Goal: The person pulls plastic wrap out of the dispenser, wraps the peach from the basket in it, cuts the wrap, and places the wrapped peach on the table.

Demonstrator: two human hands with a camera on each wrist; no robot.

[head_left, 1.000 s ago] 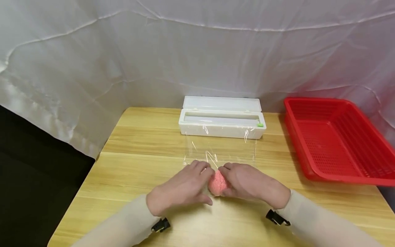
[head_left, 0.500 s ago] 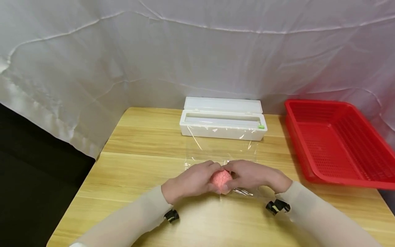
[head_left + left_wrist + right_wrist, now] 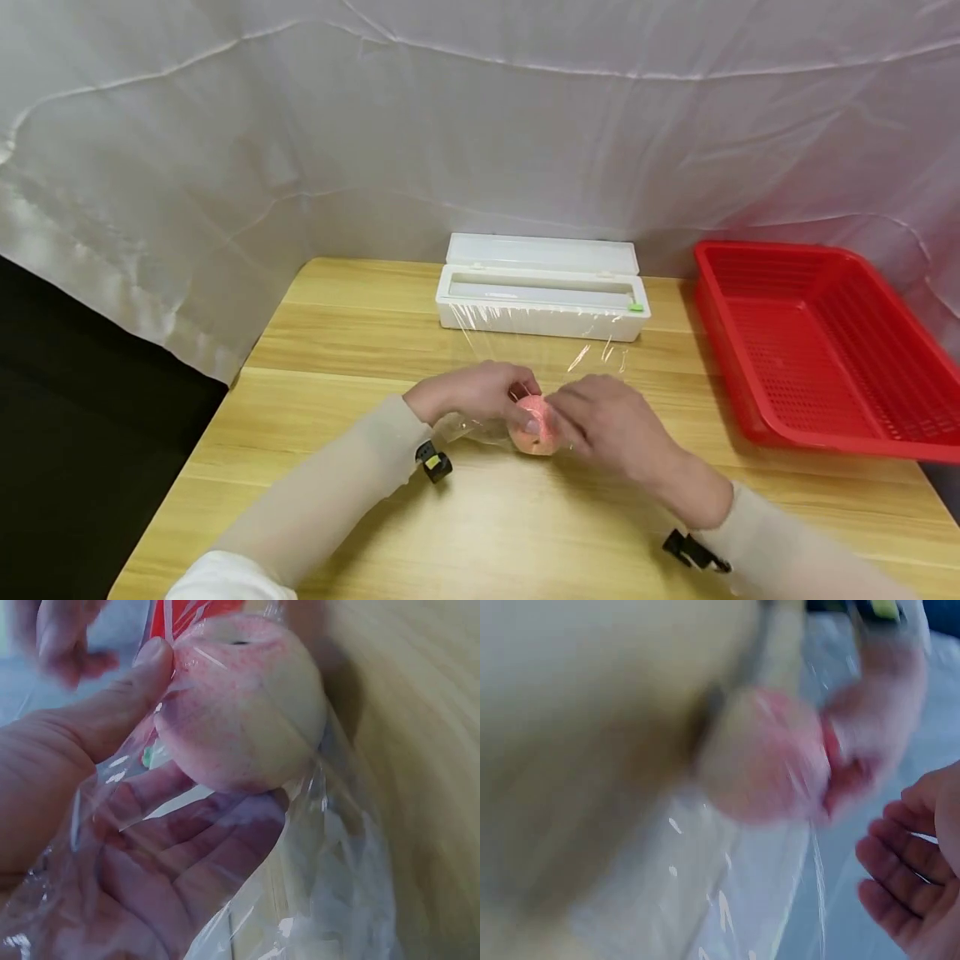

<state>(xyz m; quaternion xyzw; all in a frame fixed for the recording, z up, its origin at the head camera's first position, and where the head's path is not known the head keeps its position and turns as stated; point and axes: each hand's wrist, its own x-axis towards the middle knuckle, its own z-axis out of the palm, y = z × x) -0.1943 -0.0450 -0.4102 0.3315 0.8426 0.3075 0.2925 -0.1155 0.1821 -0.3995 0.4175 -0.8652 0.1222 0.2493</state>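
- White draped cloth backs your pale wooden table (image 3: 337, 533).
- Your left hand (image 3: 480, 392) now cradles the round pink peach-like fruit (image 3: 534, 425) under the thin clear plastic film (image 3: 525, 358), thumb pressing.
- Your right hand (image 3: 607, 425) has apparently let go, fingers relaxed beside it, though its wrist view is blurred.

Long beige sleeves (image 3: 337, 492), black wrist clips (image 3: 433, 461), 2 bare hands (image 3: 480, 392)

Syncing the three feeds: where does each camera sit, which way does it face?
Head: on the head, looking forward and down at the table; shows both sleeves, left hand, right hand.
Left wrist: at the left palm, close on the peach in cling film.
Right wrist: blurred, facing the peach; right fingers at the edge.
Shared: all three show the peach.
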